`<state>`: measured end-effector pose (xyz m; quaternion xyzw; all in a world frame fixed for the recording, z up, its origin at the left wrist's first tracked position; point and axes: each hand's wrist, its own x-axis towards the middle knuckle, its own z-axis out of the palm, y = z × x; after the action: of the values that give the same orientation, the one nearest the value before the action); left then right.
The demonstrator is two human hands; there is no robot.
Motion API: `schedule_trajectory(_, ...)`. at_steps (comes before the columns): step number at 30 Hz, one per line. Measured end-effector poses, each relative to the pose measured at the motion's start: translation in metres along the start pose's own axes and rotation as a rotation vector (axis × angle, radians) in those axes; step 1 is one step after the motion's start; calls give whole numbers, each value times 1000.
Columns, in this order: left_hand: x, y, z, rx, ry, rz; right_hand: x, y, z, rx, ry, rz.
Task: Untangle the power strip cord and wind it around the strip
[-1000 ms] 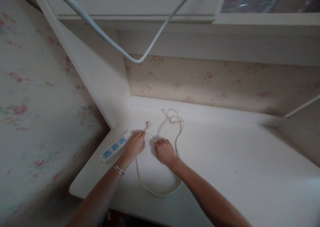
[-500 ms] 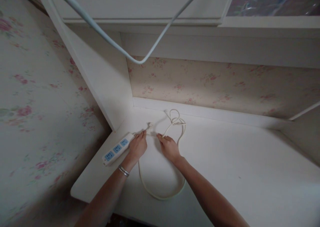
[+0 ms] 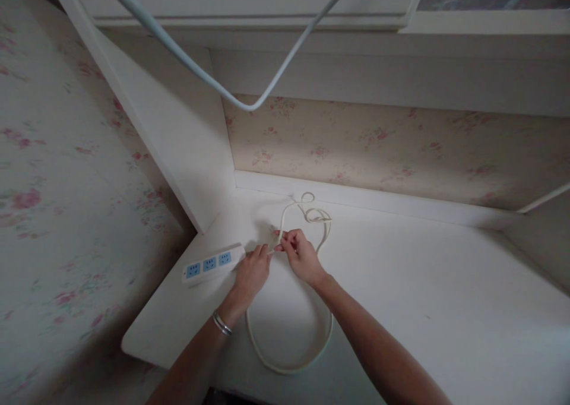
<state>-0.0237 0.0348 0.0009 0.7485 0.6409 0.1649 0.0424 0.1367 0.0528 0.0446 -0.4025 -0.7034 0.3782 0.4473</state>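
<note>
A white power strip (image 3: pixel 209 266) with blue socket faces lies on the desk, its right end beside my left hand (image 3: pixel 253 271). My left hand is closed on a section of the strip's cream cord. Close by on the right, my right hand (image 3: pixel 303 256) pinches the power cord (image 3: pixel 282 218) between thumb and fingers. The fingertips of both hands nearly meet. The cord makes small tangled loops behind my right hand and one wide loop on the desk towards me. A pale cord end shows just beyond my fingers, partly hidden.
The white desk (image 3: pixel 427 262) runs off to the right under a white cabinet (image 3: pixel 249 1). A white side panel (image 3: pixel 169 126) and flowered wallpaper (image 3: pixel 66 215) stand on the left. A pale bent rod or cable (image 3: pixel 249 105) hangs across the upper view.
The power strip has turned to lie flatter across the desk. My right hand has come closer to the left, drawing the cord leftwards, and its fingers have shifted their hold.
</note>
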Motion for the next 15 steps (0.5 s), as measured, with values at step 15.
schedule_trajectory(15,-14,12,-7,-245,28,-10,12,27,0,-951,-507,-354)
